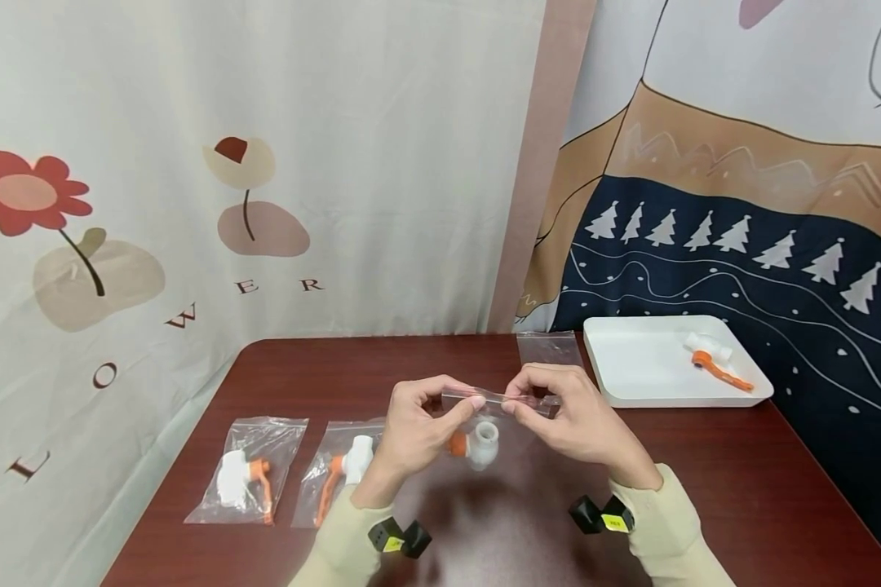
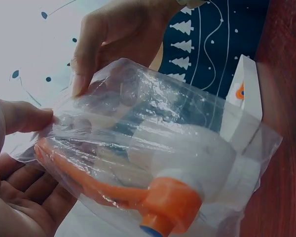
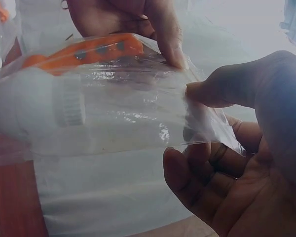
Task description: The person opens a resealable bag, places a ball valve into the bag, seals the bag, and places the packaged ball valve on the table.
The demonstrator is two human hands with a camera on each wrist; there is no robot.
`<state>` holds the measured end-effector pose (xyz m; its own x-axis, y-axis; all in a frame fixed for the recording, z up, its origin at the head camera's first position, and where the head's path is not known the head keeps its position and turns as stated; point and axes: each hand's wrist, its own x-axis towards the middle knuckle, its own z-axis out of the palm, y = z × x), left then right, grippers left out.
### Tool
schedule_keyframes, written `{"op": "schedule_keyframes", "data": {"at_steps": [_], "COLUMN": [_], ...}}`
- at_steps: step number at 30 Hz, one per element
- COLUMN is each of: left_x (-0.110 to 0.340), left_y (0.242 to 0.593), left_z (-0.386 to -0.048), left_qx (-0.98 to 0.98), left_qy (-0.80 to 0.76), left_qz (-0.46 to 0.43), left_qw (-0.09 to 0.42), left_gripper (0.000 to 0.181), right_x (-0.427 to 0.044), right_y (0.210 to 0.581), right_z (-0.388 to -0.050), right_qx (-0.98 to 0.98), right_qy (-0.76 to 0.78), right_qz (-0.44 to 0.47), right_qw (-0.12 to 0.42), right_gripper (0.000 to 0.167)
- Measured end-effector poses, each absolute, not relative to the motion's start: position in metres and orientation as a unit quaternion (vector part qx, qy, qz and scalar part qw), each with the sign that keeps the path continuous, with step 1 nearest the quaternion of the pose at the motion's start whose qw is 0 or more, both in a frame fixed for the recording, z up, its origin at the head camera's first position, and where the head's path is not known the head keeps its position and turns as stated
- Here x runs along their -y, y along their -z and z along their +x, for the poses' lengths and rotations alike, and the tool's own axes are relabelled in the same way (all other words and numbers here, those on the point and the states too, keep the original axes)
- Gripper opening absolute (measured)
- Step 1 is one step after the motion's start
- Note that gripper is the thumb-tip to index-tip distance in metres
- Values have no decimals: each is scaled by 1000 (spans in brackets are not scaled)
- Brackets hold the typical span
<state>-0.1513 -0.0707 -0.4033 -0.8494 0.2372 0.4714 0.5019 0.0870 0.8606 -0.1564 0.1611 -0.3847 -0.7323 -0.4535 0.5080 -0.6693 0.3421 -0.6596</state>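
A clear zip bag (image 1: 510, 401) hangs above the table, with a white plastic ball valve (image 1: 483, 444) inside it. Its orange lever handle (image 2: 98, 187) shows through the film in the left wrist view. My left hand (image 1: 420, 424) pinches the bag's top edge between thumb and fingers. Close beside it, my right hand (image 1: 568, 412) pinches the same edge farther right. In the right wrist view the right thumb presses the film against the fingers, and the valve's ribbed white end (image 3: 73, 101) lies lower in the bag.
Two bagged valves, one at far left (image 1: 235, 481) and another beside the left forearm (image 1: 358, 458), lie on the dark red table (image 1: 323, 367). A white tray (image 1: 639, 383) at back right holds a loose valve (image 1: 708, 349). A flat clear bag (image 1: 549, 349) lies left of the tray.
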Motion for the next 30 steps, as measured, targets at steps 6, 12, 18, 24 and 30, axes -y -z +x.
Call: {"op": "schedule_keyframes", "data": {"at_steps": [6,12,18,24,30], "left_x": [71,72,76,79,79], "left_y": [402,400,398,397,396], "left_z": [-150,-150,-152,-154,-153], "left_qx": [735,734,723,728,727], "left_qy": [627,628,641,639,639], "left_qz": [-239,-235,-229,-223,-221], "left_qw": [102,108,115,112,117], "left_gripper": [5,5,6,7,7], "right_x": [-161,-163,-167,-168,-170], "right_y": [383,383,382,382,382], "right_z": [-156,-157,-158,-158,-158], "right_qx": [807,810,813,813,814], "right_qy": [-461,-457,-452,-454,-455], "right_qz": [348,346,341,340,337], "right_qw": [123,123,137,134,129], "right_gripper": [16,16,17,17,18]}}
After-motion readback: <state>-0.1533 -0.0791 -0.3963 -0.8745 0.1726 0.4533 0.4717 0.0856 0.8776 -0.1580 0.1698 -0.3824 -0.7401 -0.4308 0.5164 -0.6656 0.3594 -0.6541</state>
